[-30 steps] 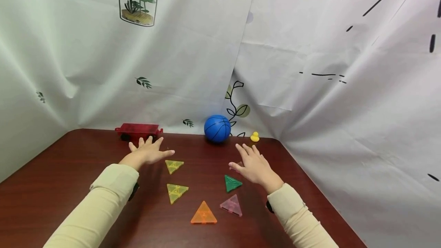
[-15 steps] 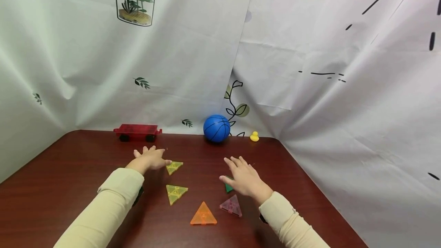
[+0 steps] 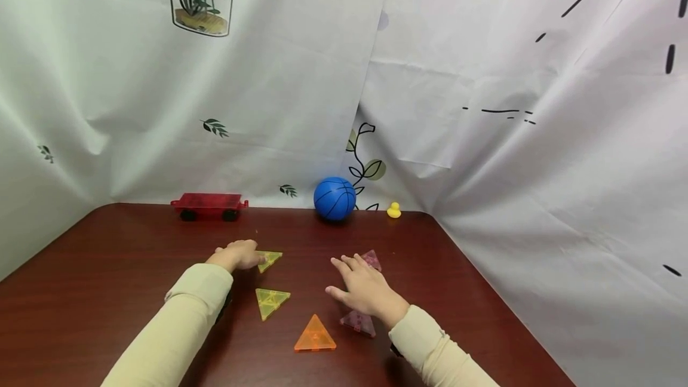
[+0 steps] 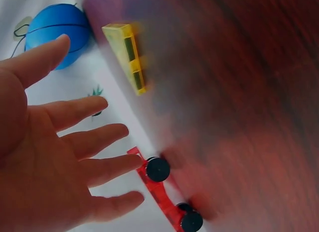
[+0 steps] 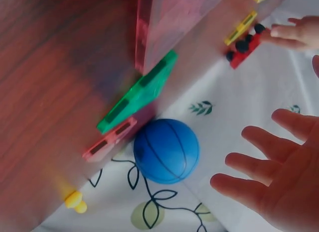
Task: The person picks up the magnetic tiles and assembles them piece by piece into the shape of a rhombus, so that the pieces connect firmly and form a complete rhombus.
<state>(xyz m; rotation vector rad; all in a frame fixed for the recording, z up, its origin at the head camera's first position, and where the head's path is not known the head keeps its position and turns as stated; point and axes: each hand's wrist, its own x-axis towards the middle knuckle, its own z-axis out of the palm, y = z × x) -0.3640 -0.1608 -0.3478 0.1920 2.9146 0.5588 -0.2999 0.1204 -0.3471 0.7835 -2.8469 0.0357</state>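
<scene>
Draped-off play corner, building type unclear. Creased white plant-print fabric hangs along far and right edges of dark red-brown wood-grain tabletop. Toys on it: black-lined blue ball at far edge, translucent orange triangular tile.

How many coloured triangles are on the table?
6: far yellow triangle and near yellow triangle, left; orange triangle, closest, centre; near pink triangle and far pink triangle, right; green triangle between the pinks, hidden from the head camera by the right hand. More could be hidden.
</scene>
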